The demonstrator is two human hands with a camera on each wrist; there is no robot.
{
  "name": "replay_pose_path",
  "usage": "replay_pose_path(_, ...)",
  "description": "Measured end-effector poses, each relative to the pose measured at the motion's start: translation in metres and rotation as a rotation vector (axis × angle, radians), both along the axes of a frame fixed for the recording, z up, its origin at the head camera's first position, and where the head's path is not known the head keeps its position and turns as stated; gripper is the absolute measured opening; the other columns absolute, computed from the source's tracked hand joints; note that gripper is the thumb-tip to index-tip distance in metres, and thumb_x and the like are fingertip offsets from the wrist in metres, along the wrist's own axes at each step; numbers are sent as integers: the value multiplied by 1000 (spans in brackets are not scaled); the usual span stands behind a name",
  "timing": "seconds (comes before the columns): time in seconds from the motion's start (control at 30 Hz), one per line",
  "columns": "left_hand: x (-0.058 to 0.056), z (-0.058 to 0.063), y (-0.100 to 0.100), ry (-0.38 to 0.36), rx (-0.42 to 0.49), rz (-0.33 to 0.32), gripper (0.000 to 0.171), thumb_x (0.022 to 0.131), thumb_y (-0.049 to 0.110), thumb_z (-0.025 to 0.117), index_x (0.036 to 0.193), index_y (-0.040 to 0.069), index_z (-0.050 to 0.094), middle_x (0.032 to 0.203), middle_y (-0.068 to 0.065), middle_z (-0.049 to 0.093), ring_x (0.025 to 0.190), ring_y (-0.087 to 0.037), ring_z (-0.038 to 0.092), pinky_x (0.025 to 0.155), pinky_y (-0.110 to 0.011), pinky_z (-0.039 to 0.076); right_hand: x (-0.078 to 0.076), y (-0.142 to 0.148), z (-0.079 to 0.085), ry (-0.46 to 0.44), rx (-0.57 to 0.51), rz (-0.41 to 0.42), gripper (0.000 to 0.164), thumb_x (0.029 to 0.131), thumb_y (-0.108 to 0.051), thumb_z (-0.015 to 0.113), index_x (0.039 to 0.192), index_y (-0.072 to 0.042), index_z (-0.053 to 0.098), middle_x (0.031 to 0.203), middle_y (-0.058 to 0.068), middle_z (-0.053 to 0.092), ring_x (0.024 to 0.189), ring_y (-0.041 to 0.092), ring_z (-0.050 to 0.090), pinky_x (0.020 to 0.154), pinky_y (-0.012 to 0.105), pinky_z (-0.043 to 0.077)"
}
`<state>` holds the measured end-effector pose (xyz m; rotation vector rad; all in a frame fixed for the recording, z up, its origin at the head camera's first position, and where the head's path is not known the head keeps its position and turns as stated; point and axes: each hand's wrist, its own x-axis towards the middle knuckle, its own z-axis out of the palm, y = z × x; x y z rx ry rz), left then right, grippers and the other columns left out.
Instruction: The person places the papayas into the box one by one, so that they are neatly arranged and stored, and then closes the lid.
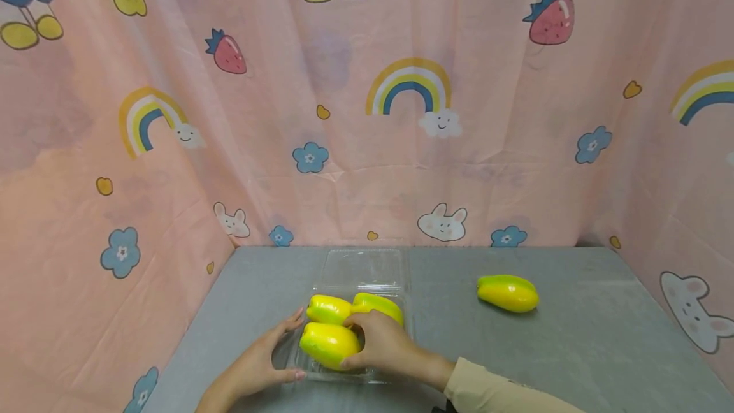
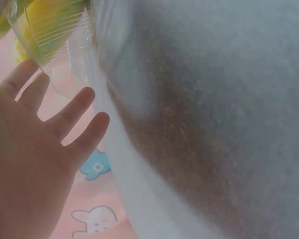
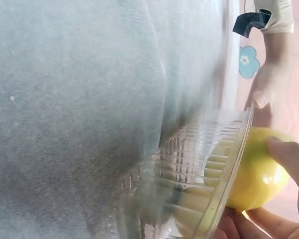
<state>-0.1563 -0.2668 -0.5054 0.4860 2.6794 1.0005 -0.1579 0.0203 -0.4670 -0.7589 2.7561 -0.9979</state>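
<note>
**In the right hand [image 1: 383, 341], a yellow fruit [image 1: 327, 344] lies crosswise**

A person grips it from the right, at the near part of a clear container [image 1: 366, 269], depth unclear. Its long axis runs left to right, right end slightly nearer the person. The left hand [image 1: 260, 361], fingers spread, empty, flanks the container's left edge.

Left fingers [image 2: 72, 114] spread apart while right fingers [image 3: 274, 221] curl, gripping.

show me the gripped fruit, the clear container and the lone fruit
Gripped fruit [image 3: 259, 172], right wrist view: middle of its side
Clear container [image 3: 188, 158], right wrist view: ribbed wall
Lone fruit [image 1: 508, 293], head view: its middle
</note>
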Motion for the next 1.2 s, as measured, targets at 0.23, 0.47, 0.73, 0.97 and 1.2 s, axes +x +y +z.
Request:
replay_pose_path(0.23,0,-3,-2,-8,13,-2,95,69,58,82,149,33,38,166,7,24,150,-38,30,113,-70,29,-1,-7,3,-29,13,-14,67,64,-46,89,119,-13,68,106,-9,73,88,-3,61,80,22,55)
replay_pose_path(0.47,2,0,-2,-16,26,-12,94,72,55,82,150,29,38,166,6,23,150,-39,29,114,-70,27,-4,-11,3,-27,30,-6,65,63,-43,90,117,-14,68,105,-8,74,88,-1,62,80,23,55)
replay_pose_path(0.73,1,1,-2,-23,39,-16,94,73,54,82,151,27,36,166,6,25,150,-39,28,115,-69,27,-6,-14,3,-69,-34,18,62,64,-36,92,116,-11,69,104,-6,74,86,-2,61,76,19,53)
replay_pose_path(0.97,0,0,-2,-25,33,-7,94,72,55,82,151,34,35,165,8,25,150,-37,29,114,-69,28,-7,-16,0,-92,-71,23,59,64,-34,92,115,-13,71,98,-9,74,78,-1,58,68,16,47)
replay_pose_path(1.2,0,-1,-2,-19,16,-5,94,71,58,81,150,32,38,165,10,23,151,-35,28,116,-67,28,-7,-16,-3,-138,-87,29,60,65,-34,91,118,-14,71,109,-6,75,84,-3,60,74,19,51)
